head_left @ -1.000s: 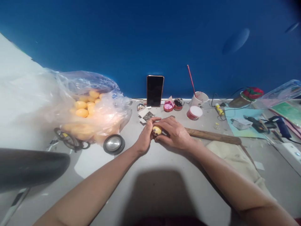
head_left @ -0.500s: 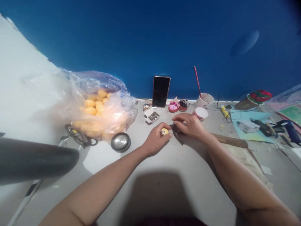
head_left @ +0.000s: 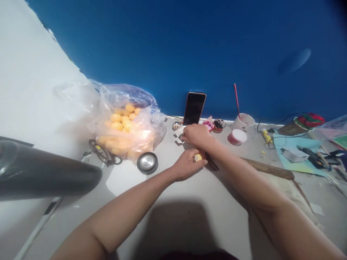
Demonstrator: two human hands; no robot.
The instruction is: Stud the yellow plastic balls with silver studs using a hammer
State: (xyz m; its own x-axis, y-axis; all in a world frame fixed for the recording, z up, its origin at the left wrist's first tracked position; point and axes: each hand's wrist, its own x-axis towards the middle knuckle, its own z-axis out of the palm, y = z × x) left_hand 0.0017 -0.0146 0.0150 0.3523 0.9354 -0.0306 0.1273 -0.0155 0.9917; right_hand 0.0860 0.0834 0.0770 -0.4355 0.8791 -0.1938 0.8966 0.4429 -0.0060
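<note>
My left hand (head_left: 187, 166) is wrapped round a small yellow ball (head_left: 200, 157) that has a round white-and-dark spot like an eye and a brownish patch. Over a small white open box (head_left: 178, 140), my right hand (head_left: 196, 134) bends down with its fingers pressed together at the box's contents. Whatever those fingertips hold is hidden. Beneath my right wrist lies a dark, slim tool (head_left: 214, 165), mostly covered. A phone (head_left: 194, 107) leans on the wall just behind my right hand.
At left a clear plastic bag (head_left: 159, 124) holds several yellow balls, beside a round black-rimmed metal lid (head_left: 148, 163). Small decorated cups (head_left: 219, 125), a white cup (head_left: 244, 122) with a red stick and a white-topped tub (head_left: 237, 137) stand at the back. A wooden handle (head_left: 268, 168) lies right.
My right hand has moved left from the dark tool to the small white box and now covers part of it. My left hand still holds the yellow ball. The view has shifted slightly.
</note>
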